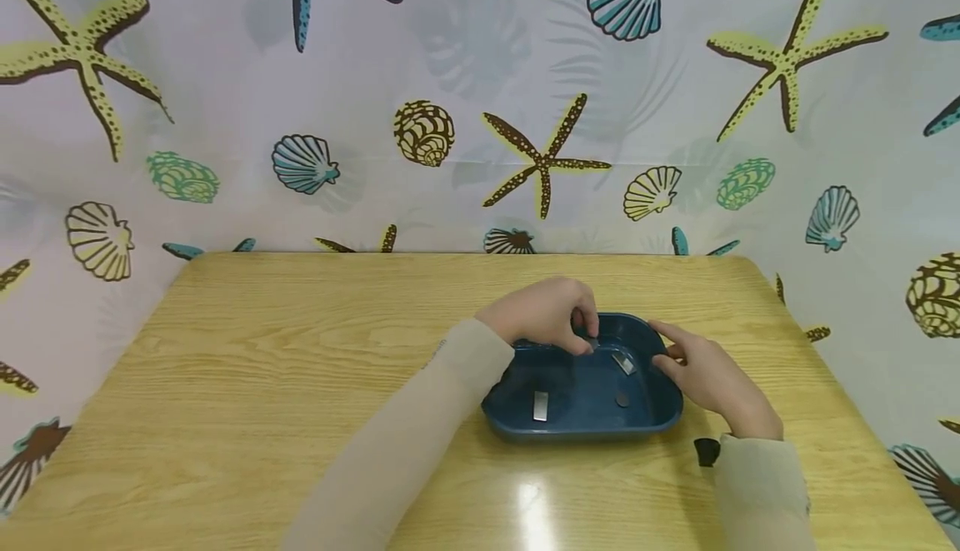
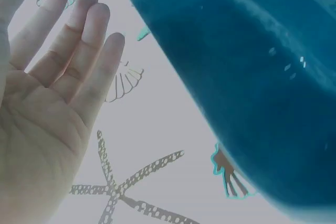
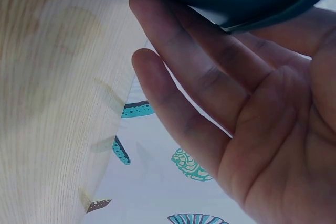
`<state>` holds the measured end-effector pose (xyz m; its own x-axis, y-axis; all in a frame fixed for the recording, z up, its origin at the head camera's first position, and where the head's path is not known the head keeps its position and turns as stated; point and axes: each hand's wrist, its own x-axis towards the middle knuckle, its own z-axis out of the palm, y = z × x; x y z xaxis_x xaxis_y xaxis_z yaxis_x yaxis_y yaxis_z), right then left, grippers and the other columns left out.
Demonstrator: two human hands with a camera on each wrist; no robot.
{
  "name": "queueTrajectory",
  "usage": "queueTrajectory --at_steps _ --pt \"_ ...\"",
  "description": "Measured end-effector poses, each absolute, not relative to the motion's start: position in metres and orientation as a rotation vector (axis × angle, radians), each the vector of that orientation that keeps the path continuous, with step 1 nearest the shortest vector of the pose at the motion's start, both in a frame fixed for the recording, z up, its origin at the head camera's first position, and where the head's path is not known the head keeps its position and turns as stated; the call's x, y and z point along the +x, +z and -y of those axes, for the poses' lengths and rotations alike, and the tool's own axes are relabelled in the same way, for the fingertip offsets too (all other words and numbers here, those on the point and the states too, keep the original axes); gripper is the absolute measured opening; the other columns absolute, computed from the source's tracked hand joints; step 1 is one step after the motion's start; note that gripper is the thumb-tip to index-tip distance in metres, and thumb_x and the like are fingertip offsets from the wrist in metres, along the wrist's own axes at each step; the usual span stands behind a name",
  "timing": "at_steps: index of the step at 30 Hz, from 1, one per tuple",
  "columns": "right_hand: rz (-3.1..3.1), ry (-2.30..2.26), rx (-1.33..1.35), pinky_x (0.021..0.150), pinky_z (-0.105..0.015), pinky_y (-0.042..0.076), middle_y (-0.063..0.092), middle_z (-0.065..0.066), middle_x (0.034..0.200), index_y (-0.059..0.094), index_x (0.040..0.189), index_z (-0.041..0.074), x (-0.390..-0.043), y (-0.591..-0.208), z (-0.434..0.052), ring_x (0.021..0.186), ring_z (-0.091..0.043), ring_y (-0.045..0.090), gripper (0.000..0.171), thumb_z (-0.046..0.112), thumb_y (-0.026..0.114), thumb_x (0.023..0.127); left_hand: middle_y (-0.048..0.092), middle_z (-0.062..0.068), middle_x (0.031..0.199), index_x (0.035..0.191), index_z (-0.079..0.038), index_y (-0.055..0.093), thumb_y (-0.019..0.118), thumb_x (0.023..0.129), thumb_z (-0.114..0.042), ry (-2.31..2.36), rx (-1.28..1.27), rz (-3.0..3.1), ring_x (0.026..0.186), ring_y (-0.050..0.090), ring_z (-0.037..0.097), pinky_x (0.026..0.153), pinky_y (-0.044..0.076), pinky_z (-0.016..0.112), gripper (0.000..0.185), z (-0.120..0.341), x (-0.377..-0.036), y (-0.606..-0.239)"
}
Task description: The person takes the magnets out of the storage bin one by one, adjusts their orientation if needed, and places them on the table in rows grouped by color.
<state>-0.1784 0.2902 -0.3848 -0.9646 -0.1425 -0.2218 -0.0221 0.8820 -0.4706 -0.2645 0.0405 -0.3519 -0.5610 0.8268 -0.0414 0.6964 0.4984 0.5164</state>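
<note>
Toward the worktop's right edge sits a dark blue oval plastic tray (image 1: 510, 405) holding three small grey metal pieces. Over its far rim the left hand (image 1: 542, 313) curls down, its grip seemingly pinching a fourth small grey metal piece (image 1: 592, 343). The right hand (image 1: 708, 384) rests, fingers straight, against the tray's right rim. Nearest the pinch lies the tilted rectangular piece (image 1: 623, 363), just right of it.

Light wooden desk (image 1: 262, 368) before a seashell-and-starfish backdrop (image 1: 465, 117); small black object (image 1: 707, 451) near the front right edge.
</note>
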Motion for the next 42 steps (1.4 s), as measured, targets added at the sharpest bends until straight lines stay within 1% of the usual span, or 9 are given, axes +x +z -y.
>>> queueTrajectory --at_steps 4,12,17,20,28,35,42 --pt "-2.802 -0.695 -0.132 0.094 -0.056 0.056 0.063 -0.031 0.136 0.031 0.162 0.008 -0.178 -0.385 -0.291 0.120 -0.043 0.067 0.061 0.020 0.055 0.107 0.070 0.002 0.113 0.099 -0.013 0.079 0.080 0.091 -0.022 0.638 1.262 -2.490 0.104 0.065 0.016 0.093 0.055 0.027 0.012 -0.034 -0.264 -0.346" --pt "-2.807 -0.690 -0.144 0.096 -0.058 0.056 0.061 -0.033 0.138 0.030 0.162 0.007 -0.178 -0.386 -0.290 0.122 -0.045 0.065 0.061 0.020 0.055 0.107 0.070 0.000 0.114 0.097 -0.014 0.079 0.080 0.091 -0.023 0.617 1.234 -2.527 0.110 0.065 0.016 0.100 0.054 0.031 0.010 -0.022 -0.265 -0.342" --pt "-2.813 -0.683 -0.148 0.096 -0.058 0.055 0.062 -0.033 0.137 0.031 0.161 0.007 -0.178 -0.385 -0.288 0.121 -0.045 0.065 0.061 0.019 0.055 0.107 0.070 -0.001 0.116 0.095 -0.016 0.079 0.080 0.090 -0.025 0.559 1.226 -2.587 0.109 0.065 0.016 0.100 0.054 0.034 0.010 -0.011 -0.264 -0.338" --pt "-2.813 -0.681 -0.147 0.096 -0.059 0.055 0.063 -0.032 0.136 0.032 0.161 0.006 -0.178 -0.385 -0.288 0.121 -0.045 0.065 0.061 0.019 0.056 0.107 0.069 -0.002 0.119 0.095 -0.019 0.080 0.081 0.090 -0.028 0.515 1.195 -2.636 0.111 0.065 0.016 0.101 0.054 0.036 0.011 -0.003 -0.263 -0.336" --pt "-2.811 -0.679 -0.143 0.097 -0.059 0.055 0.061 -0.033 0.138 0.032 0.161 0.007 -0.176 -0.386 -0.288 0.123 -0.046 0.064 0.061 0.020 0.056 0.107 0.068 -0.002 0.127 0.097 -0.020 0.080 0.082 0.088 -0.031 0.467 1.160 -2.726 0.123 0.062 0.020 0.108 0.052 0.038 0.014 0.025 -0.261 -0.338" --pt "-2.819 -0.678 -0.161 0.096 -0.059 0.055 0.062 -0.033 0.137 0.031 0.161 0.006 -0.177 -0.386 -0.288 0.123 -0.046 0.064 0.061 0.020 0.056 0.107 0.066 0.001 0.136 0.093 -0.020 0.081 0.082 0.087 -0.029 0.520 1.129 -2.782 0.133 0.059 0.025 0.112 0.049 0.042 0.011 0.050 -0.260 -0.339" --pt "-2.818 -0.679 -0.167 0.096 -0.060 0.054 0.062 -0.033 0.137 0.031 0.161 0.006 -0.175 -0.386 -0.287 0.123 -0.047 0.064 0.061 0.019 0.056 0.107 0.065 0.001 0.138 0.090 -0.022 0.080 0.083 0.086 -0.030 0.530 1.104 -2.830 0.133 0.059 0.027 0.110 0.050 0.044 0.009 0.071 -0.259 -0.342"
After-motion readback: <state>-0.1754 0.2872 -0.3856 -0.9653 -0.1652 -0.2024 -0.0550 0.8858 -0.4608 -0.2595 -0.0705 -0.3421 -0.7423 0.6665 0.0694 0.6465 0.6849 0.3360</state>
